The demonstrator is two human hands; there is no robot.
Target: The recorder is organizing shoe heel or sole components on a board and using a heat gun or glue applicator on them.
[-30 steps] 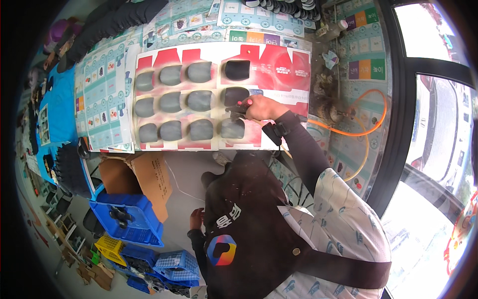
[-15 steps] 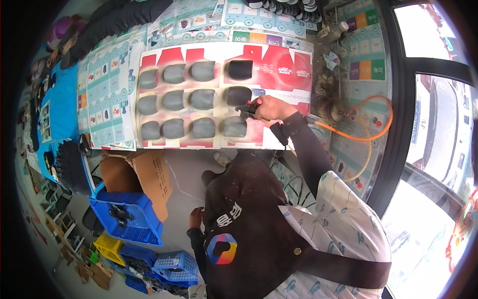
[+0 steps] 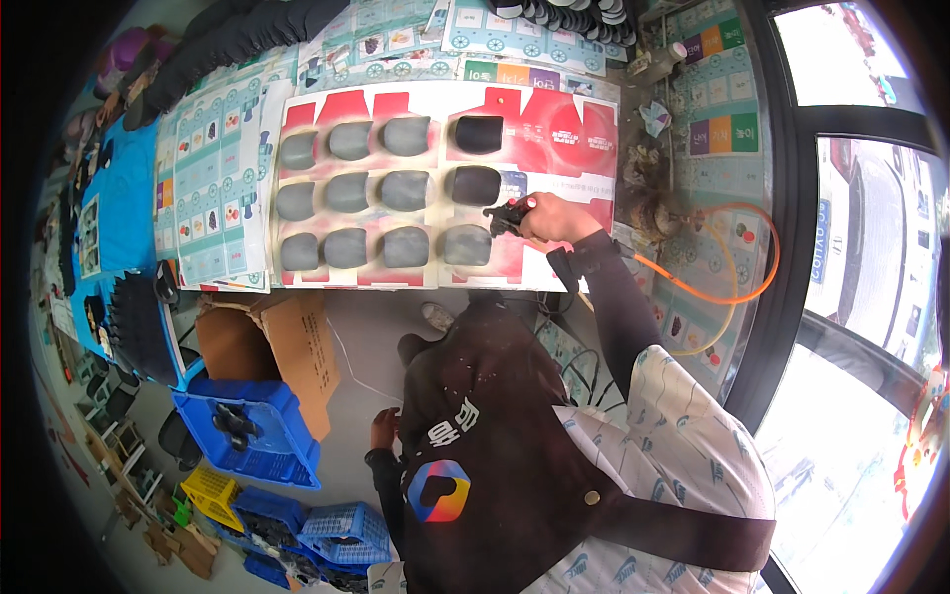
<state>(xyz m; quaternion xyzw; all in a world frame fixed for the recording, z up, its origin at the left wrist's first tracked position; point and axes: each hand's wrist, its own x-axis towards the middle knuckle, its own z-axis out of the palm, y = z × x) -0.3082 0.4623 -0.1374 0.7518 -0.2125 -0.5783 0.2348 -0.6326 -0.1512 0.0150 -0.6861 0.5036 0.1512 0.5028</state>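
My right hand (image 3: 559,218) is closed round a small black spray gun (image 3: 511,216) with red parts, its nozzle turned left over the board. Closest to the nozzle are a grey curved pad (image 3: 467,246) and, just above it, a black pad (image 3: 477,185). Another black pad (image 3: 479,135) tops the same column. To the left, grey pads (image 3: 405,191) lie in rows, apart from one another, on a red and white cardboard sheet (image 3: 584,148). My left hand (image 3: 384,428) hangs low beside my apron, touching none of the pads; its fingers are partly hidden.
An orange hose (image 3: 693,287) loops out at the right. Black pieces (image 3: 242,35) are stacked along the back left. Below the table stand an open cardboard box (image 3: 307,366) and blue crates (image 3: 252,465). A clear bottle (image 3: 658,61) lies at the back right.
My right hand and the spray gun have moved slightly right and down, away from the middle black pad. The pads keep their places on the sheet.
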